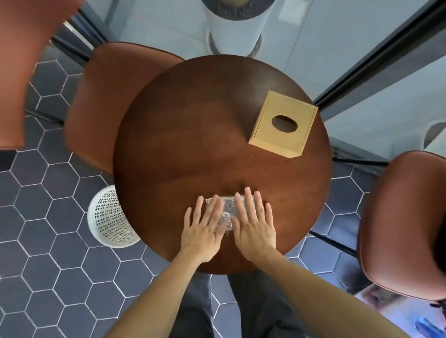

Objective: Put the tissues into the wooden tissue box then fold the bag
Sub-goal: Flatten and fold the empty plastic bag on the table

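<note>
hands flat on a round wooden table point(186, 134): a person presses a clear plastic bag point(227, 212) against the tabletop near its front edge. the left hand point(204, 229) lies with straight, spread fingers over the bag's left part, and the right hand point(252, 227) does the same over its right part, neither one gripping. the bag looks folded into a small flat packet, though its crinkled film is hard to read between the palms. a wooden tissue box point(284, 124) (oval opening on top, dark inside) stands well apart at the table's far right. brown padded chairs point(95, 104) ring the table, and a white perforated waste basket point(109, 219) sits on the hexagon-tiled floor point(20, 240) at left.
</note>
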